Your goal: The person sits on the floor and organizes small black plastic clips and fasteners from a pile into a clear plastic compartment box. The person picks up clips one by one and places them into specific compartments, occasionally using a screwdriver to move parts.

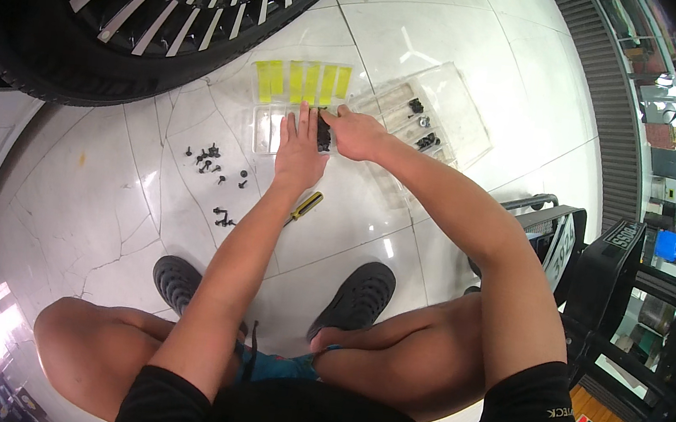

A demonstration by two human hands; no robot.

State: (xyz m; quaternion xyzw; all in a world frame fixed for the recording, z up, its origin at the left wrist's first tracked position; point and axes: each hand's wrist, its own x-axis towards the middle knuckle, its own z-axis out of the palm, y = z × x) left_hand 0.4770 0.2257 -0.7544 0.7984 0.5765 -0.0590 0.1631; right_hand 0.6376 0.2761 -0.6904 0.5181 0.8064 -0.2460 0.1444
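Observation:
A small clear plastic compartment box (255,133) lies on the tiled floor, its hinged lid (300,83) laid back with yellow strips on it. My left hand (299,159) rests palm down across the box, fingers extended and slightly apart. Black fasteners (323,137) fill a compartment between my hands. My right hand (356,135) reaches into that end of the box with bent fingers; whether they pinch a fastener is hidden. Several loose black screws or clips (206,161) lie on the floor to the left. Beside my left forearm is a yellow-and-black screwdriver (307,205), its shaft partly hidden.
A larger clear organiser box (459,109) lies with its lid back on the right, holding small dark hardware (427,141). A car tyre (158,87) with a multi-spoke wheel stands at upper left. Black-framed equipment (607,260) stands on the right. My black clogs (359,298) flank the near floor.

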